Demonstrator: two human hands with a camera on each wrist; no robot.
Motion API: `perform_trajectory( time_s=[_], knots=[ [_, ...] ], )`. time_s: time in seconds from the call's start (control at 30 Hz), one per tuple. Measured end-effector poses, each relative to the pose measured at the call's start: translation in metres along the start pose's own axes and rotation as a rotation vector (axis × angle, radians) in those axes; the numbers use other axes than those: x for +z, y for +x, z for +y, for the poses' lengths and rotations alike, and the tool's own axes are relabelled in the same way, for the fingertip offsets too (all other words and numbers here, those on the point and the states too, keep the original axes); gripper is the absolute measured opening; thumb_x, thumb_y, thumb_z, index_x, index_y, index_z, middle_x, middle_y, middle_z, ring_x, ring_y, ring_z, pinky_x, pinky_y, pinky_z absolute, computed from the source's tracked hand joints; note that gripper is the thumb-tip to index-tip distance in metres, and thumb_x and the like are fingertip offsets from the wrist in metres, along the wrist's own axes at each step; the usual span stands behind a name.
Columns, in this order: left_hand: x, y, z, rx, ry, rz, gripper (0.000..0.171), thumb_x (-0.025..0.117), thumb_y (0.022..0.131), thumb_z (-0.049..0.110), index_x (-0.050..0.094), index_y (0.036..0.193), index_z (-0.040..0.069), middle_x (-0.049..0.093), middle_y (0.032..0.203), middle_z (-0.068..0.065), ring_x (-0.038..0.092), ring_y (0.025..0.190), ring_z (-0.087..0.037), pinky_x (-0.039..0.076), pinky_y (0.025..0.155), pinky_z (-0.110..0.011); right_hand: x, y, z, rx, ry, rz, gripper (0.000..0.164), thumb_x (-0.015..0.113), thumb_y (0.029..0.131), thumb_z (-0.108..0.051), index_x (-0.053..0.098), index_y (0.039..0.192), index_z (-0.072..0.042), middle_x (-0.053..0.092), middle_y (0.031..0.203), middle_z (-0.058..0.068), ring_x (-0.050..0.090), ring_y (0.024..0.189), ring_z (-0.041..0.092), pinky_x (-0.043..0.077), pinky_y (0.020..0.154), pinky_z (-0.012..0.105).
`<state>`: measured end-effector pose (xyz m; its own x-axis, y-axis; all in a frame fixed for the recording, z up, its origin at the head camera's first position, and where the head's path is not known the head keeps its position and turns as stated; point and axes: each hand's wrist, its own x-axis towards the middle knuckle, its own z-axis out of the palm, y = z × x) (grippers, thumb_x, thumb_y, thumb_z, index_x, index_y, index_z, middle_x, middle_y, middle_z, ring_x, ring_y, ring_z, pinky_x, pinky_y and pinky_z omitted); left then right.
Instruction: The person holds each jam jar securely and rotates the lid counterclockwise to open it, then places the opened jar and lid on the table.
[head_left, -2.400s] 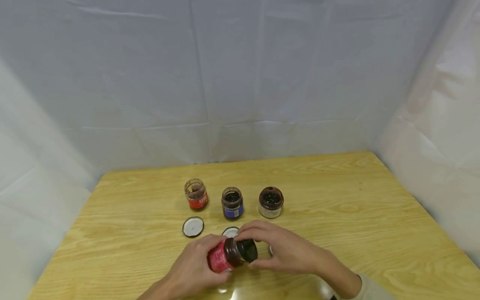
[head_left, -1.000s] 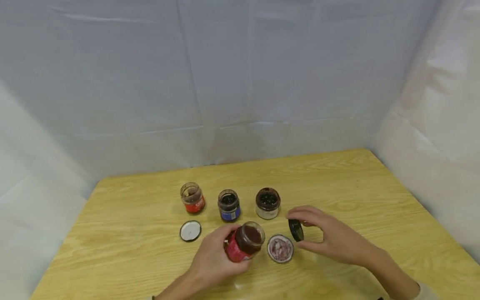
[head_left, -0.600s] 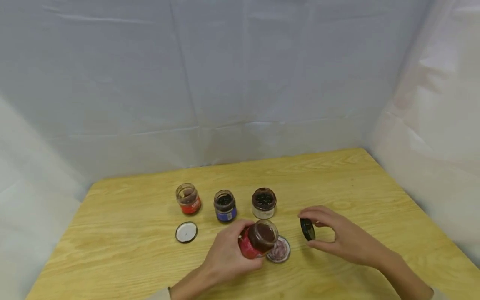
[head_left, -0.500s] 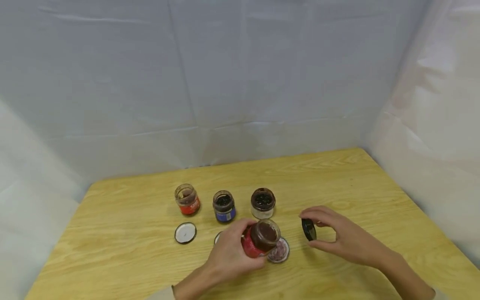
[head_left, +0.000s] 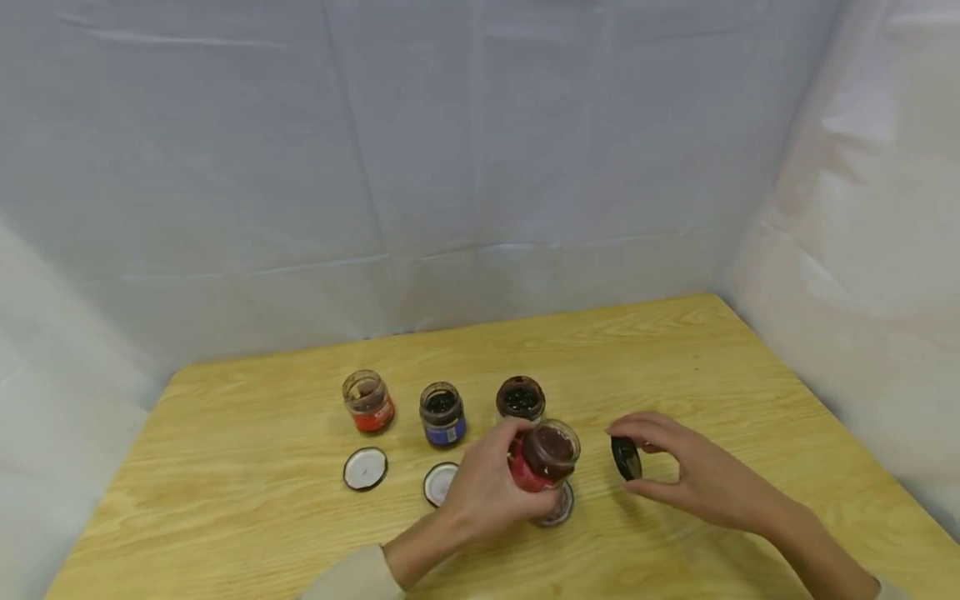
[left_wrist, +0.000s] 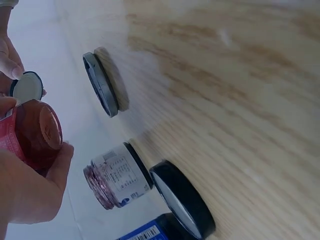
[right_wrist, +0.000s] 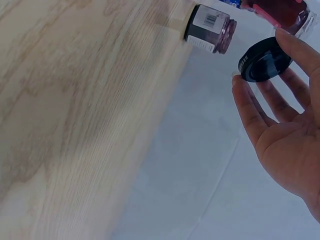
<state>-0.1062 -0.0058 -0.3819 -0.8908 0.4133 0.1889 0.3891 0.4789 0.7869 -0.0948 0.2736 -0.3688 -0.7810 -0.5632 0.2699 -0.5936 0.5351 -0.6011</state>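
Observation:
My left hand (head_left: 495, 483) grips an uncovered glass jar with a red-pink label (head_left: 543, 454), tilted, its mouth facing up and right. The jar holds dark reddish contents. To its right, my right hand (head_left: 701, 479) pinches a black jar lid (head_left: 626, 458) on edge between thumb and fingers, above the table. In the right wrist view the lid (right_wrist: 265, 59) shows its dark top, and the held jar (right_wrist: 287, 12) is only partly visible. A lid with smeared residue (head_left: 558, 507) lies inside up on the table, partly hidden by the left hand and jar.
Behind the hands stand a red-label jar (head_left: 369, 402), a blue-label jar (head_left: 442, 415) and a white-label jar (head_left: 521, 397), all uncovered. Two lids lie inside up, a left lid (head_left: 365, 469) and a middle lid (head_left: 440, 483). A sheeted wall rises behind the wooden table (head_left: 225, 500).
The black lid has come off the red-pink-label jar and moved right in my right hand. My left hand has carried the jar rightward, over the smeared lid. The head view has shifted slightly.

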Motion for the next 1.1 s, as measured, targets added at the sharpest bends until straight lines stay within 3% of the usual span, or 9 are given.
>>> perform_trajectory(
  time_s=[0.47, 0.6, 0.9, 1.1],
  knots=[
    [0.020, 0.030, 0.012, 0.044, -0.077, -0.004, 0.060, 0.080, 0.075, 0.026, 0.050, 0.125, 0.015, 0.059, 0.106, 0.004, 0.058, 0.089, -0.007, 0.050, 0.072, -0.023, -0.001, -0.002, 0.002, -0.005, -0.011, -0.004, 0.053, 0.074, 0.084, -0.022, 0.052, 0.133, -0.025, 0.053, 0.124, -0.008, 0.053, 0.109, 0.012, 0.049, 0.085, 0.032],
    [0.028, 0.037, 0.012, 0.059, -0.088, 0.001, 0.057, 0.078, 0.077, 0.026, 0.050, 0.126, 0.015, 0.058, 0.109, 0.004, 0.058, 0.092, -0.007, 0.050, 0.074, -0.024, -0.002, -0.003, 0.003, -0.008, -0.009, -0.009, 0.054, 0.074, 0.084, -0.020, 0.052, 0.133, -0.025, 0.054, 0.125, -0.004, 0.053, 0.109, 0.013, 0.049, 0.085, 0.033],
    [0.040, 0.049, 0.010, 0.043, 0.017, 0.040, 0.058, 0.077, 0.075, 0.028, 0.050, 0.125, 0.014, 0.057, 0.107, 0.003, 0.056, 0.090, -0.009, 0.048, 0.074, -0.025, -0.004, -0.008, 0.007, 0.017, -0.034, -0.029, 0.051, 0.073, 0.086, -0.025, 0.052, 0.132, -0.025, 0.052, 0.127, -0.005, 0.053, 0.108, 0.012, 0.050, 0.084, 0.035],
    [0.050, 0.057, 0.006, 0.057, 0.084, 0.046, 0.059, 0.077, 0.076, 0.025, 0.048, 0.125, 0.011, 0.055, 0.108, 0.002, 0.055, 0.091, -0.009, 0.047, 0.076, -0.024, -0.003, -0.012, 0.011, 0.039, -0.043, -0.037, 0.053, 0.075, 0.084, -0.020, 0.052, 0.131, -0.025, 0.052, 0.127, -0.004, 0.053, 0.108, 0.012, 0.049, 0.084, 0.034]
  ],
)
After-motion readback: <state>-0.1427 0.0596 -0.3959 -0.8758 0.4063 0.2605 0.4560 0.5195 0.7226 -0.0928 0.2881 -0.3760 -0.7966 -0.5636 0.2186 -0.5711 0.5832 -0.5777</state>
